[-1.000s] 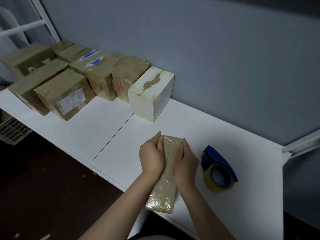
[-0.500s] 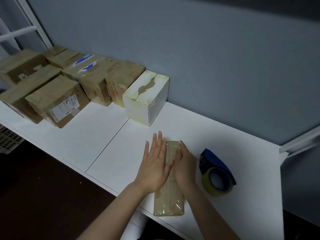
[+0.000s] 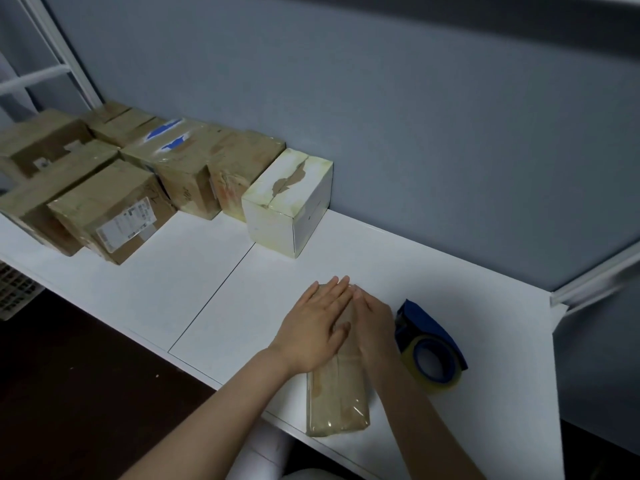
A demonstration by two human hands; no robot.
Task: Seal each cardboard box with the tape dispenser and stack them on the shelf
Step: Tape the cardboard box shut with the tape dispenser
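Hands press flat on 1 narrow cardboard box [image 3: 337,407]. The left hand [image 3: 313,332] lies on its top with fingers straight and slightly spread. The right hand [image 3: 375,323] rests straight-fingered along its right edge, and neither hand curls round it. The box lies lengthwise under both palms on the white surface [image 3: 207,271], its taped near end showing behind the wrists. The tape dispenser [image 3: 429,344] sits just right of the right hand. 1 white box [image 3: 289,206] stands beyond the fingertips, and brown boxes [image 3: 114,209] cluster farther left.
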